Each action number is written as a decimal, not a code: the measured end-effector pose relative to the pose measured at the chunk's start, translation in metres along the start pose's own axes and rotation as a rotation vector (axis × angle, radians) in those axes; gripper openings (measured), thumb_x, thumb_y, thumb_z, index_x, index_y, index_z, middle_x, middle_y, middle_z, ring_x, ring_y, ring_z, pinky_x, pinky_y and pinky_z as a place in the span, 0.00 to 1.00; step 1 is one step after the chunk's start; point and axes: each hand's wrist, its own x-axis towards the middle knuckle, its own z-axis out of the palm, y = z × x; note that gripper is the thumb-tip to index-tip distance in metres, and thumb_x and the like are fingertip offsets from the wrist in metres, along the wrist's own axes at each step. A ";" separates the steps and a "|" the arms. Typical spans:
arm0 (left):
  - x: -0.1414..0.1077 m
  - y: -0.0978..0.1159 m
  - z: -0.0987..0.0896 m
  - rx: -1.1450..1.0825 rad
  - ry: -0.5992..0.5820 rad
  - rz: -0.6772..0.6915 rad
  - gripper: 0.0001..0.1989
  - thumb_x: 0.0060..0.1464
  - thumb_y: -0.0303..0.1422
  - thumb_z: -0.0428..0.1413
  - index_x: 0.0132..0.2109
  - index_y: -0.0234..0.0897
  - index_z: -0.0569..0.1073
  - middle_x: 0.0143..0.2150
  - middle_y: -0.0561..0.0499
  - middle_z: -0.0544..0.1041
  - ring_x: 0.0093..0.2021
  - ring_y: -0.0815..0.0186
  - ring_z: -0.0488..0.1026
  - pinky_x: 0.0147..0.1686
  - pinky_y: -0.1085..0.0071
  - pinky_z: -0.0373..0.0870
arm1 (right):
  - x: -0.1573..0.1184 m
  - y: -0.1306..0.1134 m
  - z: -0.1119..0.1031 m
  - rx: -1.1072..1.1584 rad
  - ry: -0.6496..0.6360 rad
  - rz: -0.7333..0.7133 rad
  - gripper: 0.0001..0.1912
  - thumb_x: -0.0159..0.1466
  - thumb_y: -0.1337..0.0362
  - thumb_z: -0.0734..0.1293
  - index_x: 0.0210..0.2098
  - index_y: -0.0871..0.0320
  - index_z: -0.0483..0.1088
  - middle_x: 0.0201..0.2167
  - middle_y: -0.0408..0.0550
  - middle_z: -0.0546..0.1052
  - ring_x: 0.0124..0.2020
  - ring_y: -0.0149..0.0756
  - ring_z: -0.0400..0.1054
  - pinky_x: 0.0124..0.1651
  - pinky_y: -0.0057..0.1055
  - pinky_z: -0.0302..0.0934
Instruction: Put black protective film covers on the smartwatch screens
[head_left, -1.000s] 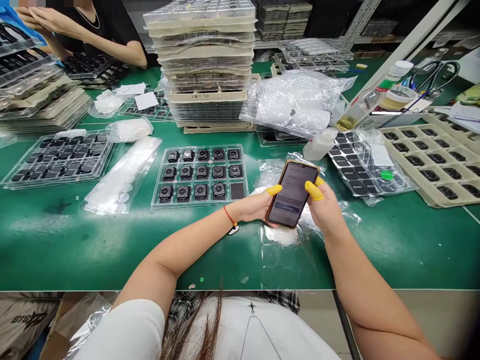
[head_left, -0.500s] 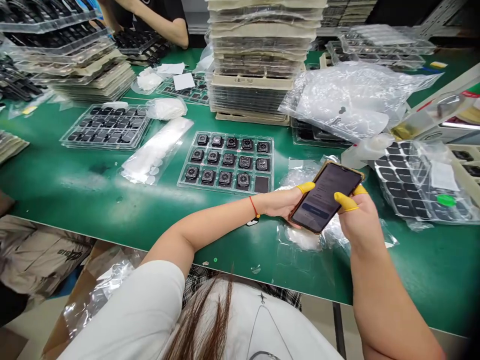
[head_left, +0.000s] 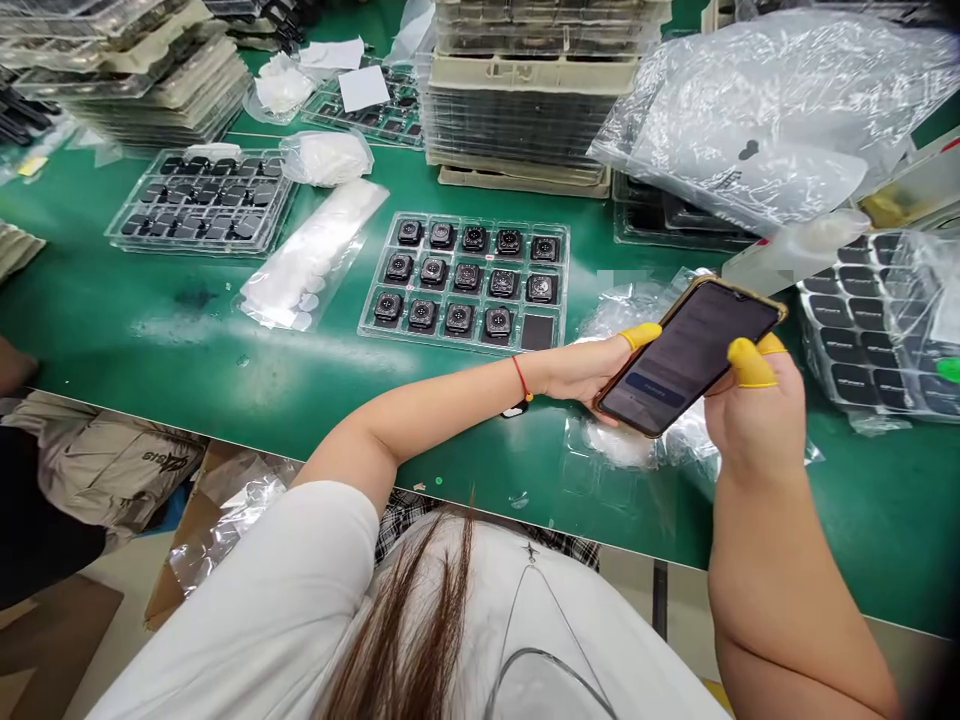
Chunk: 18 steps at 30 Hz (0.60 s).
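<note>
A smartphone [head_left: 686, 360] with a dim screen and a gold-brown case is held between my two hands above the green table. My left hand [head_left: 596, 372] grips its left edge, thumb in a yellow finger cot. On the other side my right hand [head_left: 757, 400] is closed around the right edge; its thumb, also in a yellow cot, is at the screen's edge. Left of the phone lies a clear tray [head_left: 367, 325] with several black smartwatch bodies, and its front right pocket holds no watch. Crumpled clear plastic film [head_left: 626, 310] lies beneath the hands.
Tall tray stacks [head_left: 525, 110] stand at the back. A large plastic bag [head_left: 765, 130] sits at back right, near a tray of black squares [head_left: 847, 330]. At left are another watch tray [head_left: 202, 200] and a clear bag of round stickers [head_left: 315, 260]. An open carton [head_left: 217, 520] stands below the edge.
The camera view has tilted down and come slightly closer to the table. Both hands still hold the phone. My right thumb has shifted slightly toward the phone's edge.
</note>
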 end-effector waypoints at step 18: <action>-0.003 0.008 0.003 0.083 0.002 -0.084 0.30 0.57 0.57 0.41 0.56 0.44 0.68 0.34 0.50 0.75 0.35 0.64 0.74 0.35 0.66 0.73 | 0.004 0.005 -0.005 -0.025 -0.055 0.017 0.29 0.49 0.65 0.76 0.51 0.55 0.74 0.55 0.52 0.75 0.57 0.49 0.68 0.62 0.49 0.62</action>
